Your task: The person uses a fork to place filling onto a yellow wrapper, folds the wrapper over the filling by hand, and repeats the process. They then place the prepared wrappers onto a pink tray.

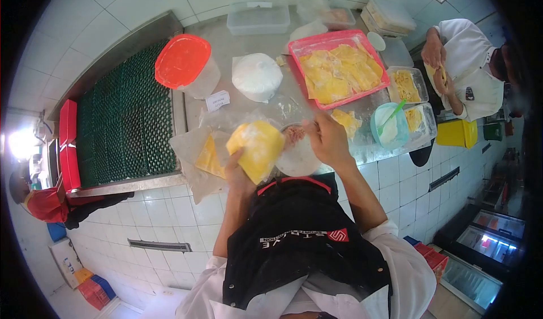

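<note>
My left hand [238, 170] is closed on a floured yellow dough sheet [257, 149], holding it raised over the near edge of the counter. My right hand [329, 140] has its fingers curled together at the rim of a round bowl [297, 159]; what they pinch, if anything, is hidden. Pinkish chopped filling [294, 135] lies in the far part of that bowl. More yellow dough sheets [210, 159] rest on a crumpled clear plastic sheet [185, 149] left of my left hand. Right of my right hand lies a yellow dough piece [346, 122].
A pink tray [331, 102] holds stacked dough sheets. Around it stand a light-blue bowl [389, 138] with a green-handled utensil, a red-lidded tub [184, 63] and a bag of white powder [257, 78]. A co-worker [466, 64] handles dough at the right; another person [45, 203] is far left.
</note>
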Tool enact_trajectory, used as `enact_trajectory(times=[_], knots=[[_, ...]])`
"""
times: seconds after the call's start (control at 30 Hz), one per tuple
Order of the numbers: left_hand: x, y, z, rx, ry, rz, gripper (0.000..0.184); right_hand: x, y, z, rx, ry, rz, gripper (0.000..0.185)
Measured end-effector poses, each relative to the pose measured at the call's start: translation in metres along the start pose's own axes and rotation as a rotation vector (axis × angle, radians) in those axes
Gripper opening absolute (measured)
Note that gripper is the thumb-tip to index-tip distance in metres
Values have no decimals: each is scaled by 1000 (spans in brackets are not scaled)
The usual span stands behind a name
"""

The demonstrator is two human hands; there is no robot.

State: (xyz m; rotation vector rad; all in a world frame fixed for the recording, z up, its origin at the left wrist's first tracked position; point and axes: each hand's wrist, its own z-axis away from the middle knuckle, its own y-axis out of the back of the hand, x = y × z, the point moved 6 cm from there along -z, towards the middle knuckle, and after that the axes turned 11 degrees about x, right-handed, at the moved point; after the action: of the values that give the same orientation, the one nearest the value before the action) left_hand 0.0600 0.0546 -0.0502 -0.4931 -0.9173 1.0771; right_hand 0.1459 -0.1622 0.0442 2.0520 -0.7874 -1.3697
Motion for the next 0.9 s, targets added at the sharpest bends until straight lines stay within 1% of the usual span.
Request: enact_trajectory(times=[0.07, 0.17, 0.27, 0.37, 0.47, 0.6, 0.77, 0.87, 0.9], knots=[[19, 6, 6, -21, -82, 51, 59, 37, -9, 20, -121, -5, 118, 24], [39, 31, 8, 33, -114, 111, 58, 69, -15, 63, -322, -114, 130, 22], [45, 46, 9, 31, -100, 165, 56, 65, -13, 91, -285, -46, -14, 28], [39, 47, 6, 31, -100, 175, 55, 61, -21, 101, -381, -29, 27, 40], [29, 45, 3, 48, -94, 174, 54, 63, -36, 109, -471, -49, 137, 43], [20, 36, 2, 23, -88, 155, 52, 68, -42, 119, -507, -71, 176, 43], [11, 29, 1, -12, 2, 150, 55, 74, -37, 126, -555, -123, 206, 40], [6, 32, 2, 16, 41, 121, 55, 84, -38, 131, -527, -112, 37, 40], [4, 31, 1, 26, 55, 111, 56, 88, -38, 132, -576, -242, -120, 39]])
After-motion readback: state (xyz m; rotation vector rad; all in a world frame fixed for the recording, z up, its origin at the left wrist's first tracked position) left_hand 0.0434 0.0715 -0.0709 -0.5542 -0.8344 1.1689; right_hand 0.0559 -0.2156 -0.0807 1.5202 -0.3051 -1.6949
